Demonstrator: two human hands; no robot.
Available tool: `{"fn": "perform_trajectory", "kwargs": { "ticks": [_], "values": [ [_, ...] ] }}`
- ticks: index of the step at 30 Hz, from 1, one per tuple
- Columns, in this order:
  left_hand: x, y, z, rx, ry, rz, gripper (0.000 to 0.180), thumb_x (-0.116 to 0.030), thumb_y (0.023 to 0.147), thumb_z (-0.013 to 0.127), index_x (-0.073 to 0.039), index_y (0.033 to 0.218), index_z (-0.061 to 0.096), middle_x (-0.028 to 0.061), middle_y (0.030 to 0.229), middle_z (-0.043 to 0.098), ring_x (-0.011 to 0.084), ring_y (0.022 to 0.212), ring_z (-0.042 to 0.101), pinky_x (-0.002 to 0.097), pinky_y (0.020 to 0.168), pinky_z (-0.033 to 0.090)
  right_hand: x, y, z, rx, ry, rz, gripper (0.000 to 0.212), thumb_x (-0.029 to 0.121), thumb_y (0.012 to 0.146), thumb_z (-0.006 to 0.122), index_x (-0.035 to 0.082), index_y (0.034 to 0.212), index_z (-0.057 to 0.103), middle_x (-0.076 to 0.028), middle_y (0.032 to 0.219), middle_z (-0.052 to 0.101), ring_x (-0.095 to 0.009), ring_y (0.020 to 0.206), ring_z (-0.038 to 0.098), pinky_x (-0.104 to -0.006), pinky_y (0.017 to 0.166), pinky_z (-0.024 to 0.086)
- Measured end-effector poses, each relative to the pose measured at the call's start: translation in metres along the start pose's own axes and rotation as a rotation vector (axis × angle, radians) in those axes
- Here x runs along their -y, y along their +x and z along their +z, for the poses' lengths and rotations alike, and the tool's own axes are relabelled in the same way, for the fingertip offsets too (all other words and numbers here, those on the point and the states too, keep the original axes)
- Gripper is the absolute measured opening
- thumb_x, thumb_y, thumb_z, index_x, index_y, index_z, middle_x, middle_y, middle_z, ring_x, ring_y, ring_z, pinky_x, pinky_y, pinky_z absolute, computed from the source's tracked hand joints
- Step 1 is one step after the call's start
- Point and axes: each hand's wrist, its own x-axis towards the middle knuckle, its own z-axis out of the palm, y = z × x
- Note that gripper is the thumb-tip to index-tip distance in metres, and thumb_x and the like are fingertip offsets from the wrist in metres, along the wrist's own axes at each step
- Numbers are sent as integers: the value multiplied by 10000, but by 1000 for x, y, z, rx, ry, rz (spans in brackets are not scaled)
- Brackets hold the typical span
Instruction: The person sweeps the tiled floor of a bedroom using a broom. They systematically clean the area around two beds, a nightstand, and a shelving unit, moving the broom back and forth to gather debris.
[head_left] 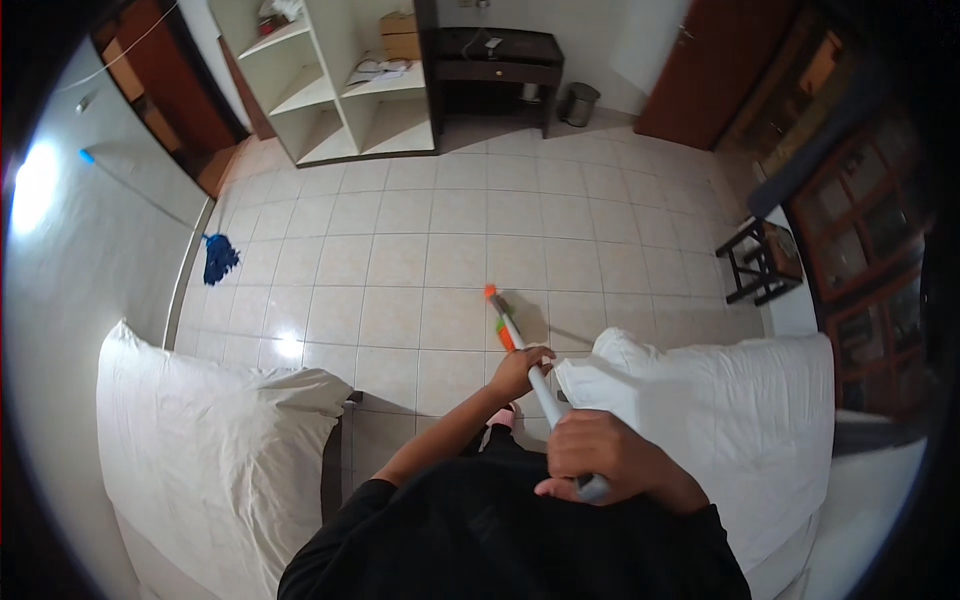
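A broom with a long pale grey handle (546, 395) slants away from my body toward the floor. My left hand (519, 371) is closed round the handle lower down. Closer to me, my right hand (588, 447) wraps the handle near its top, and the grey end cap (593, 488) sticks out below the fist. The broom's orange and green head (505, 337) is low over the tiles beyond my left hand, partly hidden by the handle. Whether it touches the floor I cannot tell.
Beds with white covers stand at left (215, 410) and right (720, 400). A blue mop (220, 260) leans on the left wall. Ahead are a white shelf unit (350, 120), a dark desk (500, 72) and a bin (579, 104). A dark stool (760, 262) stands at the right.
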Motion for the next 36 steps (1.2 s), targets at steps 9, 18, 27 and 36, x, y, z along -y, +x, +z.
{"fn": "perform_trajectory", "kwargs": {
  "ticks": [9,18,27,36],
  "values": [
    [-45,14,-58,90,180,-177,276,-209,717,628,-150,977,558,84,694,604,291,675,599,388,597,458,-62,-2,-110,-212,433,-262,151,112,787,625,39,735,503,-55,642,529,-166,597,542,-279,568,433],
    [97,-43,-61,138,442,-502,282,-154,685,590,-196,964,583,38,833,648,259,810,616,422,759,427,-145,0,-2,-505,666,353,128,77,846,531,19,740,489,-71,692,530,-165,676,524,-332,748,429],
    [74,91,-58,-61,98,-32,179,-179,754,573,-133,927,575,103,727,623,295,701,608,395,627,466,-92,94,-41,-239,29,25,186,88,722,656,50,653,488,-40,595,506,-190,551,511,-302,585,408],
    [40,61,-206,185,144,-102,234,-239,740,605,-153,955,571,114,701,617,327,699,603,427,638,468,-75,165,-70,-231,242,-217,204,185,783,635,70,699,489,-39,609,548,-173,555,561,-311,604,451]
  ]
}}
